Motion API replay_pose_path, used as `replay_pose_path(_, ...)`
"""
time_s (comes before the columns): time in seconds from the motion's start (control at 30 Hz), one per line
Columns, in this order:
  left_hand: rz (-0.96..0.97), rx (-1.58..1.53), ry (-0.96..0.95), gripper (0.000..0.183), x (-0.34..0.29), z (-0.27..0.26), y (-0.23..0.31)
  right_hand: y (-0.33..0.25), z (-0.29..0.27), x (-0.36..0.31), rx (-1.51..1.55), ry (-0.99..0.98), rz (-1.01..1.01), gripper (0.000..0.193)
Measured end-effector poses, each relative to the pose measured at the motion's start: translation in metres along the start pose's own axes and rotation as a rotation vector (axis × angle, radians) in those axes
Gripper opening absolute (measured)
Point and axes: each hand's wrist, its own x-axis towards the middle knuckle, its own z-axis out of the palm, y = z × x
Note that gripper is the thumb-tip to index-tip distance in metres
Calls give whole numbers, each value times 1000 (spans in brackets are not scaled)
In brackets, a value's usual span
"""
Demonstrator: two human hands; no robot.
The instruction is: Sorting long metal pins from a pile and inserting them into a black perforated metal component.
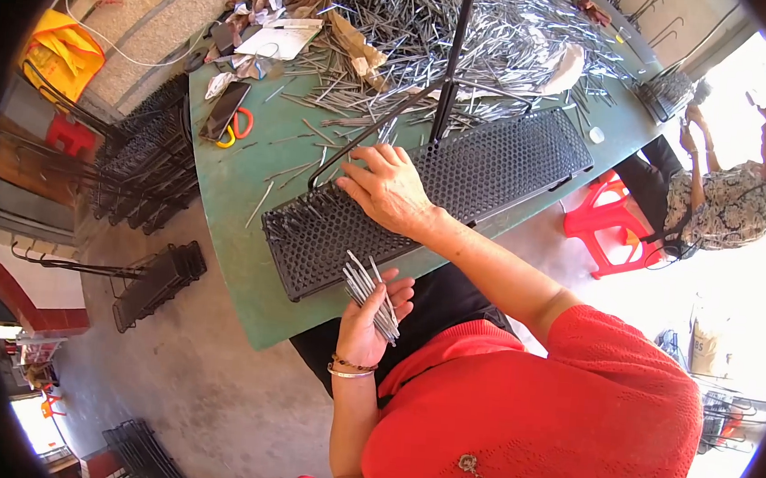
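In the head view, the left hand point(362, 333) is grasping a bundle of thin grey rods point(359, 284) just off the near edge of the black perforated tray point(517, 164), which is lying across the green table point(239, 245). The right hand point(392, 191) is reaching over the tray's left half, fingers bending; whether it is gripping a rod, one cannot tell. Beyond the tray, a large heap of rods point(476, 46) is spreading, while a co-worker point(725, 202) is sitting at the right.
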Motion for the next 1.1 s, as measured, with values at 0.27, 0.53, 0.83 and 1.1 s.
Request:
replay_pose_path(0.27,83,19,9,33,-6,4,8,-17,-34,-15,458,-139,51,21)
replay_pose_path(0.53,98,35,-79,39,-6,18,14,-30,-40,-33,907,-539,393,26)
replay_pose_path(0.83,29,91,-63,41,-6,16,12,-23,-40,-15,1134,-720,620,22)
replay_pose_path(1.1,13,-28,-20,40,5,2,3,-12,-9,14,912,-114,446,22)
